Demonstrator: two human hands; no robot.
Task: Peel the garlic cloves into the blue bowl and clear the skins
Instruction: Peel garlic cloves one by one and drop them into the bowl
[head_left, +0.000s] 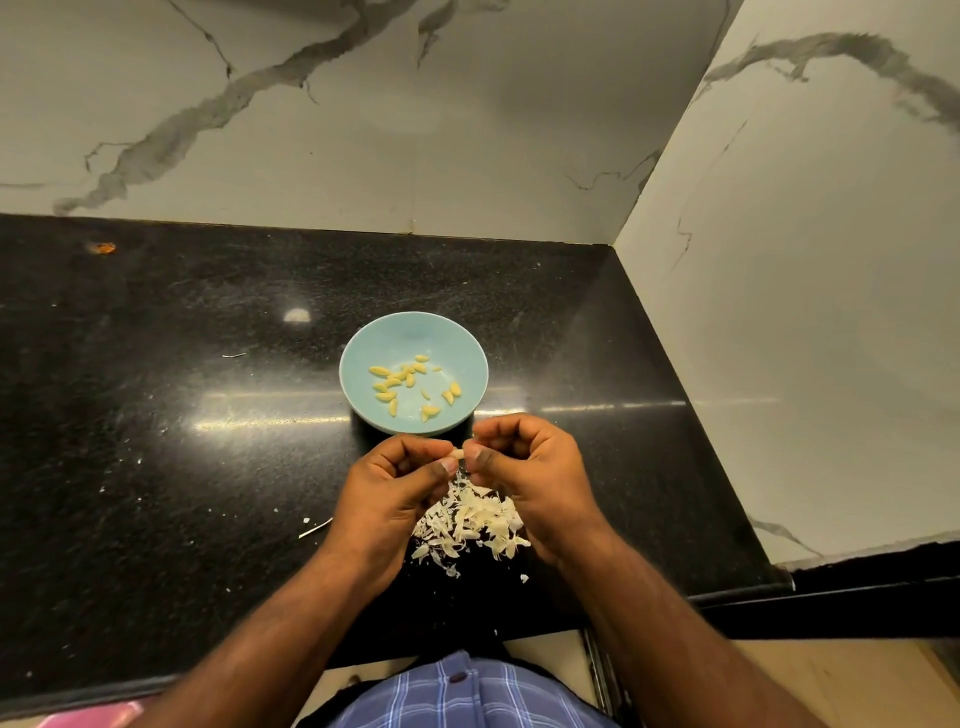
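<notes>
Hands: left hand (387, 486) and right hand (524, 467) are drawn together just short of the bowl's 6 o'clock rim, thumbs and forefingers of both pinched on one garlic clove (457, 453) held between them above the counter.
Clove in hand: only a pale tip shows between the fingertips; whether skin is still on it cannot be told.
Blue bowl (358, 358): sits on the black counter (156, 415) at 12 o'clock from the hands, holding a scatter of peeled cloves (395, 382), mostly toward its 9 o'clock side.
Skin pile (470, 522): loose papery heap on the counter at 6 o'clock from the pinch, between the two wrists.
Stray flakes: a few bits lie apart from the heap, toward 8 o'clock and 5 o'clock.
Risk, slip: the clove is small and gripped only by fingertips; a hard tug on the skin could likely pop it free onto the counter or into the skins.
Risk, mixing: the pinch sits close to the bowl's rim, so a flicked skin could land among the peeled cloves.
Risk, scatter: the skins look very light; a wrist brushing the heap, or a sweep made too briskly, could spread them toward the counter's near edge and the floor.
</notes>
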